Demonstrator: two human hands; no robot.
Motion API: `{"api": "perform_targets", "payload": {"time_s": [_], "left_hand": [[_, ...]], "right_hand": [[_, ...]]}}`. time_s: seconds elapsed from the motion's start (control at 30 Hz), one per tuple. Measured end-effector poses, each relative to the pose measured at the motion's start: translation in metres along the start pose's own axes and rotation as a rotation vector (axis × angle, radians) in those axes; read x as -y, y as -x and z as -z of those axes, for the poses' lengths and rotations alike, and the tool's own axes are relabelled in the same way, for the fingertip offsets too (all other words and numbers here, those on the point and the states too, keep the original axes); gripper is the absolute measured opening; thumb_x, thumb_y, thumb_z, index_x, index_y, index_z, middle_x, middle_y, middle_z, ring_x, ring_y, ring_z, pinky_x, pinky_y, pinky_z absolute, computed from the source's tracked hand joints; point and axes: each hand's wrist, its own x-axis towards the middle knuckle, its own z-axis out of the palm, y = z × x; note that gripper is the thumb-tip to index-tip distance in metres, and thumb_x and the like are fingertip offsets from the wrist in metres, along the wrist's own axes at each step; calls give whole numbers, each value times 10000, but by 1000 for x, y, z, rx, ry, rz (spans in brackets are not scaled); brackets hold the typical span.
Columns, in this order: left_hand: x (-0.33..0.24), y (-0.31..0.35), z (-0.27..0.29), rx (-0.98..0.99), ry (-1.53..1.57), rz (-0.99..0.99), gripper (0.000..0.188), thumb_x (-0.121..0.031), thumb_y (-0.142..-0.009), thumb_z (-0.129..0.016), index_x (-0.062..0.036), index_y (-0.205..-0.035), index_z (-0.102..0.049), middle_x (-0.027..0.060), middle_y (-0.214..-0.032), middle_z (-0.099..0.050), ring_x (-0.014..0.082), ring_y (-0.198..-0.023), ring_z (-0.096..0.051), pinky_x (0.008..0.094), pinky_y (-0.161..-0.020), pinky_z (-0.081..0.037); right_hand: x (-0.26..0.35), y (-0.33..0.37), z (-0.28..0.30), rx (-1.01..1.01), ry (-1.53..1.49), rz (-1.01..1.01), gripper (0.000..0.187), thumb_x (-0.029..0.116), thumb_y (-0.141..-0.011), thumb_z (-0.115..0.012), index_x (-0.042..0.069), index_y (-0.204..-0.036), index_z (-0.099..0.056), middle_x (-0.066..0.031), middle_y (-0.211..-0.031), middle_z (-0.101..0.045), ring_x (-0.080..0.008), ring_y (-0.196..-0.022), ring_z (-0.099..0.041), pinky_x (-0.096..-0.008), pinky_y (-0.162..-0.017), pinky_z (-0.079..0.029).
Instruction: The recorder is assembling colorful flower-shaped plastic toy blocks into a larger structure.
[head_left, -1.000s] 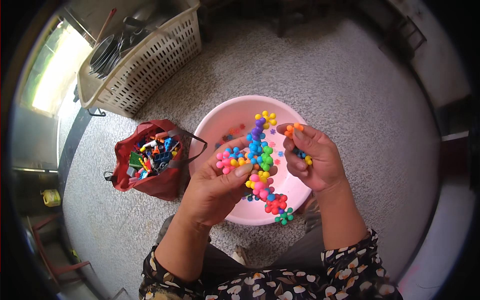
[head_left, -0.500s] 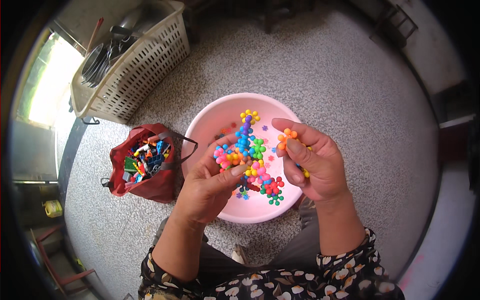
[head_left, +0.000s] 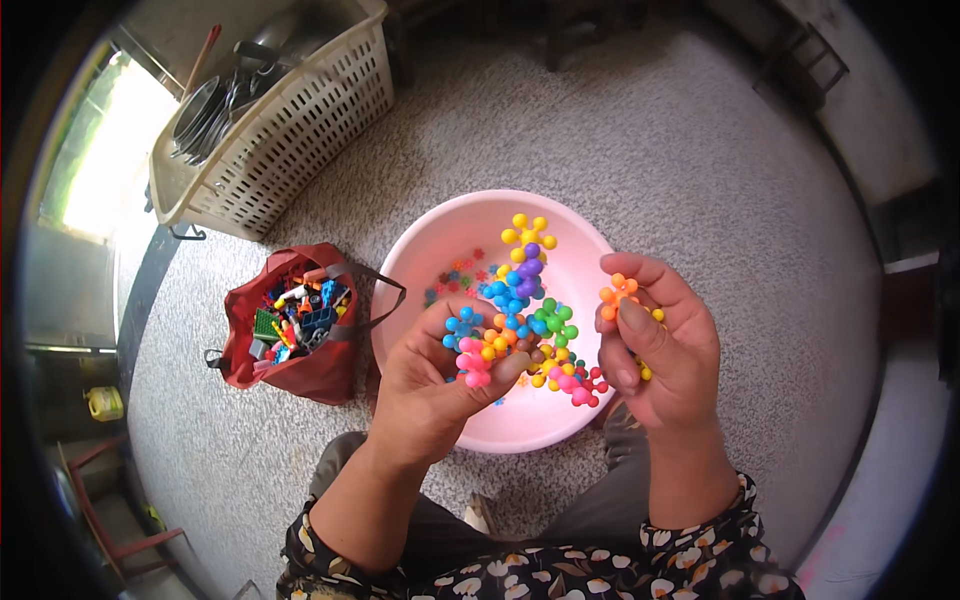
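My left hand [head_left: 425, 385] is closed around a branching cluster of knobbed snowflake-shaped plastic pieces [head_left: 517, 285], joined in blue, purple, yellow, green, pink, orange and brown. A yellow piece tops its upright arm. Apart from it, to the right, my right hand [head_left: 665, 345] pinches an orange knobbed piece [head_left: 617, 290] between thumb and fingers; yellow knobs show between the fingers too, and how they join is hidden. Below both hands is a pink basin [head_left: 430, 225], with several small loose coloured pieces [head_left: 460, 270] lying in its left part.
Left of the basin stands a red bag [head_left: 318, 375] filled with mixed toy bricks, its dark strap reaching the basin's rim. A white slatted basket [head_left: 290, 130] with pans is at the upper left. A dark wooden stool [head_left: 805, 65] stands far right, on speckled floor [head_left: 640, 130].
The cluster has tipped and turned in my left hand, its yellow top now further right and larger in view. My right hand has shifted slightly right and down, still pinching the orange piece.
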Motion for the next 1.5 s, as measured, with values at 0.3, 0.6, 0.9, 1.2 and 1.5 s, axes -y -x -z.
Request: {"api": "perform_targets", "payload": {"time_s": [0.3, 0.6, 0.9, 1.2, 1.5], "left_hand": [[5, 6, 1, -15, -188, -92, 366, 83, -739, -612, 0, -1063, -465, 73, -1008, -536, 168, -967, -548, 286, -864, -456], [-2, 6, -8, -69, 179, 10, 397, 113, -703, -608, 0, -1048, -447, 106, -1006, -540, 179, -980, -547, 311, -853, -458], [-1, 8, -6, 50, 106, 54, 367, 31, -721, -648, -35, -1023, -451, 64, -1015, -504, 162, -987, -519, 274, -847, -430], [-3, 13, 4, 120, 162, 135, 398, 30, -742, -559, -30, -1110, -421, 94, -1098, -498, 186, -1027, -501, 303, -890, -399], [-2, 7, 1, 197, 276, 151, 483, -97, -749, -499, 89, -1181, -391, 166, -1202, -468, 252, -1135, -445, 380, -1004, -292]], "right_hand": [[1, 5, 2, 76, 27, 94, 274, 2, -826, -508, -45, -1095, -488, -80, -769, -571, -11, -447, -385, -138, -392, -303], [-3, 5, -1, 48, 32, 145, 219, 27, -822, -545, -58, -1023, -521, -75, -759, -590, -3, -469, -416, -124, -409, -321], [-7, 4, 1, 41, 106, 128, 203, 55, -824, -561, -35, -1004, -533, -64, -767, -600, 2, -474, -426, -117, -410, -322], [-9, 0, -2, 23, 102, 132, 201, 51, -825, -549, -29, -1008, -536, -60, -759, -580, -10, -471, -410, -126, -403, -307], [-12, -6, 1, 5, 45, 138, 210, 35, -824, -536, -42, -1020, -524, -44, -731, -556, -20, -476, -410, -151, -429, -326]]}}
